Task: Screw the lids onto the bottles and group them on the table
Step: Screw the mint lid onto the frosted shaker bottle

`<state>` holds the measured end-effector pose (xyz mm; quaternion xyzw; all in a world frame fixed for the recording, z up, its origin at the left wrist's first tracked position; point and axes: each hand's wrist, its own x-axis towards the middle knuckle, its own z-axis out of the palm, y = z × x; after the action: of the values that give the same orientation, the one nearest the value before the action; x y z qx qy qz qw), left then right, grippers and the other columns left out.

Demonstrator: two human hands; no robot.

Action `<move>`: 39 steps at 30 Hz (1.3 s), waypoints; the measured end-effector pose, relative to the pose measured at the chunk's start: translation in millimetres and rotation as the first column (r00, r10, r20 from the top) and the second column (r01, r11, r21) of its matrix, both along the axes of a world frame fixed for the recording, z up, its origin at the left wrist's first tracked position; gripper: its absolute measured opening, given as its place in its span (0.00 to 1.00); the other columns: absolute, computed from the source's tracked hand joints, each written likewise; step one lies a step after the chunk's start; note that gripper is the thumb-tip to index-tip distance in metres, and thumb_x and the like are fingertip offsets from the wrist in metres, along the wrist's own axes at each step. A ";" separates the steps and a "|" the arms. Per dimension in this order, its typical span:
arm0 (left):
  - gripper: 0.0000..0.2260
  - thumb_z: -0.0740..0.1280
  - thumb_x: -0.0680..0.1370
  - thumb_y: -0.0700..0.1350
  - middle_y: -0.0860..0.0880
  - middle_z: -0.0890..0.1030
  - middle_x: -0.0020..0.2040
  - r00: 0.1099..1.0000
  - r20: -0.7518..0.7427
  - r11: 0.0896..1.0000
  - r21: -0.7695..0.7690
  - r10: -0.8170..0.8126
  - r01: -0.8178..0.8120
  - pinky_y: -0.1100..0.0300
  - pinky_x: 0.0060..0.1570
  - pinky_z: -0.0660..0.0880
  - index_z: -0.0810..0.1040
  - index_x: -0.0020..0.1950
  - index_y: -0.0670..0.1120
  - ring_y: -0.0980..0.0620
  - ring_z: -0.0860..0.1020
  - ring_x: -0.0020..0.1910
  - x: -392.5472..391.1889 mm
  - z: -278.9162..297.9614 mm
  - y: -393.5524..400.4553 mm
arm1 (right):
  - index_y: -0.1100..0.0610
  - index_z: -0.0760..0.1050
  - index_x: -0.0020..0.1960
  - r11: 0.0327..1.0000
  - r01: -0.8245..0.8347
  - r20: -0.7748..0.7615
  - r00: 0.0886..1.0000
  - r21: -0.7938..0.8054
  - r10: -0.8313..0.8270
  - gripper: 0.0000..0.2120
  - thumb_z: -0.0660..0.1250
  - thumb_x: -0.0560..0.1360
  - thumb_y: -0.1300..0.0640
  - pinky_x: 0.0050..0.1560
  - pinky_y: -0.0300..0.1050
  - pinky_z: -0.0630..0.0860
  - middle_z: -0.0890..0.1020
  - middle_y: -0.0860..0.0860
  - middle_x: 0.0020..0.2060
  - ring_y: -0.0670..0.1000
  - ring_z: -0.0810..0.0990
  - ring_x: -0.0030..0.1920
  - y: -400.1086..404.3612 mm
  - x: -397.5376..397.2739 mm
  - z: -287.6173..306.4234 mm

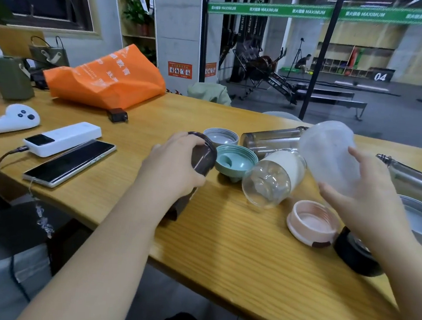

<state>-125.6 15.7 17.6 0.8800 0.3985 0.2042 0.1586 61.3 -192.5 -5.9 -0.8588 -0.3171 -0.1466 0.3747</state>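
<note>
Left hand [176,164] fingers wrapped around dark smoky bottle [203,156], lifted off surface [234,252]. Right hand [363,197] fingers spread, cupping frosted clear bottle [329,153] in air. Teal lid [235,161], grey lid [221,136], pink lid [312,222] loose between the hands.

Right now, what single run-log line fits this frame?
left hand: grips dark bottle | right hand: holds frosted bottle | lids: teal lid, pink lid loose on table
</note>
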 end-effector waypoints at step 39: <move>0.42 0.77 0.65 0.53 0.41 0.71 0.67 0.992 -0.113 0.987 -0.148 0.050 -0.067 0.47 0.55 0.72 0.58 0.72 0.46 0.39 0.72 0.60 63.0 -3.7 64.2 | 0.45 0.57 0.73 1.000 0.000 -0.015 1.000 0.003 0.000 0.36 0.70 0.70 0.51 0.57 0.46 0.65 0.61 0.45 0.73 0.47 0.64 0.69 -2.2 12.0 -5.6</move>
<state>-62.6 79.9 13.8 0.8631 0.4467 0.1295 0.1968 73.3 -194.6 -11.5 -0.8593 -0.3141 -0.1409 0.3782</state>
